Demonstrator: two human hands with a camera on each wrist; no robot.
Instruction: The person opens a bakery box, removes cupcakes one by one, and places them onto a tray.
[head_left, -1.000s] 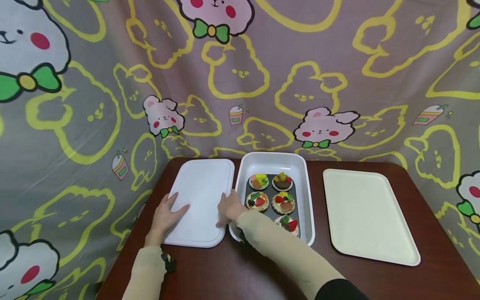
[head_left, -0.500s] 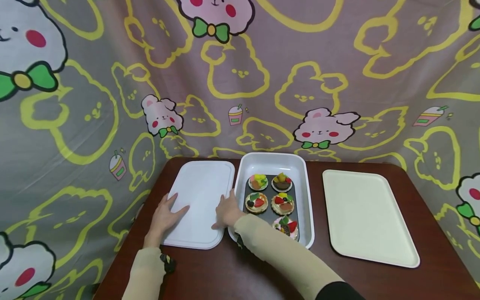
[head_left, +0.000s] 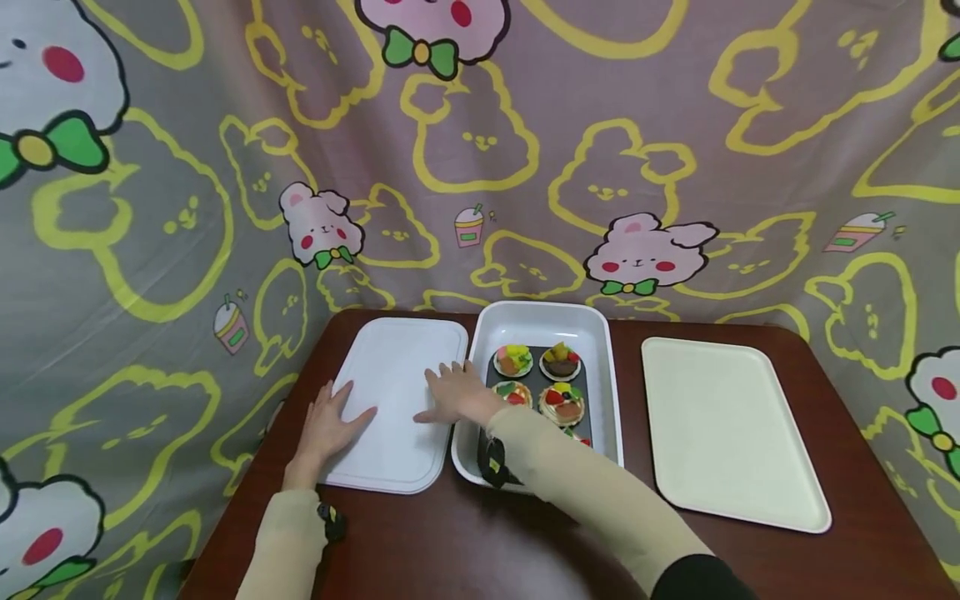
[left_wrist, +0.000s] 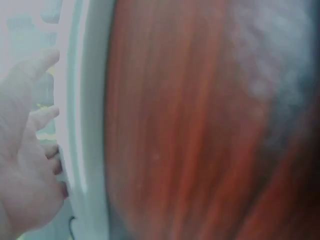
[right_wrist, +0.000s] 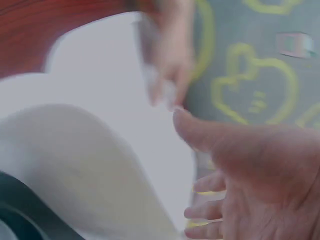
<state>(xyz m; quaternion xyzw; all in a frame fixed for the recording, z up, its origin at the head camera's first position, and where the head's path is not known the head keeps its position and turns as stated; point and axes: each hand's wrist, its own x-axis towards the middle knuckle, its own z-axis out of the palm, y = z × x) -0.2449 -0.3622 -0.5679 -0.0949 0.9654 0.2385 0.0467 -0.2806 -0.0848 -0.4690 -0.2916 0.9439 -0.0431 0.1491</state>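
On the left of the table lies a white flat rectangular lid with rounded corners. My left hand rests at its left edge, thumb over the top and fingers spread. The left wrist view shows the fingers at the edge. My right hand is spread over the lid's right edge and the near wall of a deep white tray, holding nothing. In the tray, several fruit tarts stand on a dark sheet; my right forearm partly hides the front ones.
A cream flat tray lies on the right of the brown wooden table. A patterned cloth hangs behind and at the sides, close to the table's back edge.
My right hand has come off the lid's right edge, lifting and spreading its fingers, and its forearm now covers more of the front tarts. The left hand stays at the left edge.
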